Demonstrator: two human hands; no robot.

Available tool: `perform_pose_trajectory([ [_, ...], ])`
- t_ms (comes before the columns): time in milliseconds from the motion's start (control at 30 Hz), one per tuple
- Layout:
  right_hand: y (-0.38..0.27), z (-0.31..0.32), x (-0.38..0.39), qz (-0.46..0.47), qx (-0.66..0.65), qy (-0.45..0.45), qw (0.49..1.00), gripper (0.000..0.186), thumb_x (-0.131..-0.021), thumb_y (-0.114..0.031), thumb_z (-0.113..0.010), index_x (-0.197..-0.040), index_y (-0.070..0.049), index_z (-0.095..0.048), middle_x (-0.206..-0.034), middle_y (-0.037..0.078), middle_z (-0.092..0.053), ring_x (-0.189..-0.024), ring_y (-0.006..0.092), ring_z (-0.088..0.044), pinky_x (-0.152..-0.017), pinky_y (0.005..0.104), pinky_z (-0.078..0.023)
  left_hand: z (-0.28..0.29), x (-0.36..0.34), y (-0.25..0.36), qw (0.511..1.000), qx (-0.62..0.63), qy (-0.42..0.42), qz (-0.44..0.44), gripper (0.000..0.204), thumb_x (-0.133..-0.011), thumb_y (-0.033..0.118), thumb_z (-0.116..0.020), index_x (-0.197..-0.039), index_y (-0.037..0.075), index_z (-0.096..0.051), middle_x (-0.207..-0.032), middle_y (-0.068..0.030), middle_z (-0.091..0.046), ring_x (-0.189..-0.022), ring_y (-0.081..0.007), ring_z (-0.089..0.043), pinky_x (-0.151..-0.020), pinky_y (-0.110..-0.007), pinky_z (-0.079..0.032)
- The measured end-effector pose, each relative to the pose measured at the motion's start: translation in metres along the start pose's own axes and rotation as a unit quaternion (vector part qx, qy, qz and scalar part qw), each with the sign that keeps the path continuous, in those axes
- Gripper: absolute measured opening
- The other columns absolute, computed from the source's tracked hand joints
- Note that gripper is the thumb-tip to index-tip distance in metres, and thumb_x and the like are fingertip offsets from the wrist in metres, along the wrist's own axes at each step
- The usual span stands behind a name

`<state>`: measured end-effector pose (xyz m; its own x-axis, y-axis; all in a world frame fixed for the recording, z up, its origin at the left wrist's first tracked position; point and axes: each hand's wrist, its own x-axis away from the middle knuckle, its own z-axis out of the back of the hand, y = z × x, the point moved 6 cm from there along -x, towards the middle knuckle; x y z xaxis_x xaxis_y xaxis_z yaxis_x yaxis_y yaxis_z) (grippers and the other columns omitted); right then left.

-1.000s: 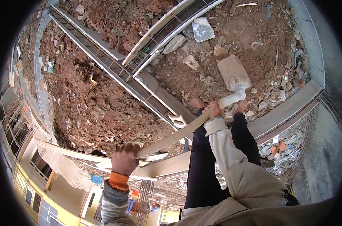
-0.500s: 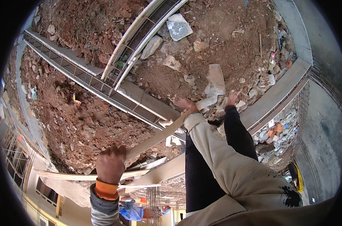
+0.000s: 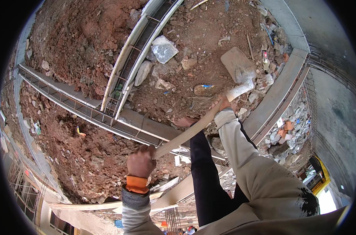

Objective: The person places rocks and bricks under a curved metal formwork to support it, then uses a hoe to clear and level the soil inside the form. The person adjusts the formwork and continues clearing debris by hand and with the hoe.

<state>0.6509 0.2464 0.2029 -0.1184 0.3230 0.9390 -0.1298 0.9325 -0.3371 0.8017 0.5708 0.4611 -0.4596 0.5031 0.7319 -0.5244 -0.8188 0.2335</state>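
A shovel with a pale wooden handle [image 3: 184, 136] slants across the middle of the view. My left hand [image 3: 142, 161] is wrapped round the handle's near end, below an orange cuff. Farther along, my right hand [image 3: 221, 104] grips the handle close to the metal socket [image 3: 240, 89]. The worn grey-brown blade [image 3: 236, 64] is over the rubble-strewn soil [image 3: 213, 33], just beyond my right hand. Whether the blade touches the ground I cannot tell. A bare foot [image 3: 185, 122] shows left of the handle.
Boarded beam forms with steel bars inside [image 3: 89, 111] cross at the left, and a curved form [image 3: 135, 51] runs away from them. A pale stone slab [image 3: 164, 49] and several rocks lie ahead. Another form [image 3: 278, 92] borders broken rubble [image 3: 289, 131] at the right. Loose planks [image 3: 87, 205] lie near.
Both hands have moved to the right with the shovel. Its blade has swung farther away and rightward over the soil. The whole view has shifted slightly.
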Motion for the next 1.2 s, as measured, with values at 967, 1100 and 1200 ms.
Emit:
perform_pose_trajectory([
  [967, 0.163, 0.002, 0.076, -0.363, -0.035, -0.172, 0.915, 0.016, -0.089, -0.024, -0.057, -0.088, -0.009, -0.052, -0.063, 0.008, -0.053, -0.053, 0.0245, -0.055, -0.049, 0.0425, -0.046, -0.057, 0.198, 0.089, 0.941, 0.154, -0.041, 0.297, 0.017, -0.061, 0.014, -0.072, -0.071, 0.007, -0.06, -0.063, -0.0184, -0.065, -0.061, -0.0397, -0.066, -0.059, -0.047, -0.054],
  [1100, 0.022, 0.013, 0.073, -0.128, 0.145, -0.152, 0.969, 0.022, -0.086, -0.011, -0.063, -0.103, -0.006, -0.05, -0.069, 0.008, -0.057, -0.052, 0.0198, -0.057, -0.045, 0.0368, -0.049, -0.082, 0.174, 0.179, 0.923, 0.275, -0.036, 0.268, 0.018, -0.066, 0.015, -0.074, -0.077, 0.006, -0.064, -0.069, -0.0202, -0.067, -0.066, -0.0399, -0.067, -0.063, -0.046, -0.055],
  [1200, -0.179, -0.02, 0.081, 0.074, 0.188, -0.09, 0.975, 0.036, -0.081, -0.001, -0.065, -0.106, -0.006, -0.04, -0.067, 0.007, -0.052, -0.045, 0.0175, -0.054, -0.034, 0.035, -0.047, -0.094, 0.066, 0.261, 0.907, 0.389, 0.003, 0.162, 0.021, -0.069, 0.018, -0.073, -0.084, 0.006, -0.064, -0.068, -0.0203, -0.064, -0.065, -0.0394, -0.066, -0.063, -0.047, -0.054],
])
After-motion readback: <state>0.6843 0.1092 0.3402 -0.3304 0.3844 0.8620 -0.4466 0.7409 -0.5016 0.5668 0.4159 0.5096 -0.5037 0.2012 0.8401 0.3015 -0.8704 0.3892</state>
